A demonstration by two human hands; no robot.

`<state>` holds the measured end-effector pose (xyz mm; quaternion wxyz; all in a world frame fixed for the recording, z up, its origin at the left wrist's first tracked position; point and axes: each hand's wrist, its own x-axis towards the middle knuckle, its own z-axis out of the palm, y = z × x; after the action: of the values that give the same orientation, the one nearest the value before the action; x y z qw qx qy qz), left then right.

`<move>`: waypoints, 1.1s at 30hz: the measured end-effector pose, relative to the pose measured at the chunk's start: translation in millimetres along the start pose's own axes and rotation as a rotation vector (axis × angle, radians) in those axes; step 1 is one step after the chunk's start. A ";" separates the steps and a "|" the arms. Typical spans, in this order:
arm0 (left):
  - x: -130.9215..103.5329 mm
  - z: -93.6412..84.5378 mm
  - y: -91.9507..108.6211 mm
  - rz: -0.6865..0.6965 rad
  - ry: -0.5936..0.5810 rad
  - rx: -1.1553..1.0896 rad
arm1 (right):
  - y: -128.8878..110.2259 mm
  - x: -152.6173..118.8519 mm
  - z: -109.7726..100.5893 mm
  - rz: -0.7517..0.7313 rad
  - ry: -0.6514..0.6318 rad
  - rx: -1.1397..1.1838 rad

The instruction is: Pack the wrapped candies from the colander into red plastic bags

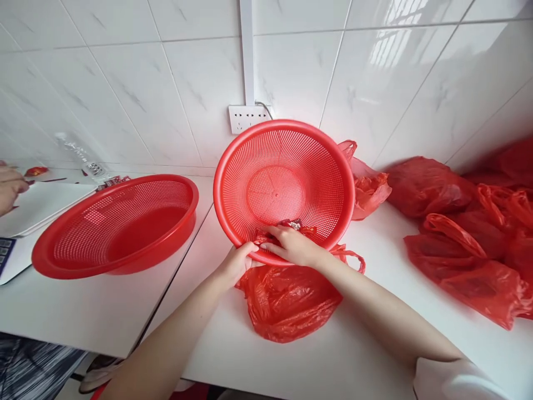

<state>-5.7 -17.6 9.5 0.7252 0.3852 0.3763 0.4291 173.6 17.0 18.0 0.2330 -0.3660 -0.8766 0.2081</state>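
A round red plastic colander (pixel 277 194) is tilted toward me, its lower rim above a red plastic bag (pixel 291 303) on the table. My left hand (pixel 239 261) is closed on the rim at the lower left, thumb on top; its other fingers are mostly hidden. Inside the colander, near the same edge, a few small red packets (pixel 308 229) with dark and white print lie at the bottom. My right hand (pixel 291 246) reaches over the rim onto these packets, fingers stretched to the left and apart. Part of the packets is hidden under it.
Left stands another red colander (pixel 183 186), beside a white tray (pixel 54 194) on what looks like a scale (pixel 12 261). Another person's hand (pixel 10 186) is at the far left, near a clear bottle (pixel 91 166). Red bags (pixel 428 186) fill the right. A socket strip (pixel 245 114) is behind.
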 end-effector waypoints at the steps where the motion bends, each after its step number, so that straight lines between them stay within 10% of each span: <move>1: 0.4 -1.3 0.4 -0.013 0.011 -0.004 | 3.0 2.4 0.7 0.044 0.026 0.033; 10: 4.3 -13.0 3.3 -0.021 0.134 0.125 | 30.2 15.7 -14.1 0.553 0.259 1.344; 20: 12.5 -27.4 -1.0 0.013 0.122 0.040 | 28.3 9.6 -26.9 0.254 0.338 1.148; 33: 12.0 -25.4 0.1 0.002 0.115 0.046 | 14.9 6.0 -42.2 0.444 0.189 1.391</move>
<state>-23.8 -0.6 -3.7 0.6926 0.3771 0.4268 0.4426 201.6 39.2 45.5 0.4381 -0.3190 -0.4233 0.7261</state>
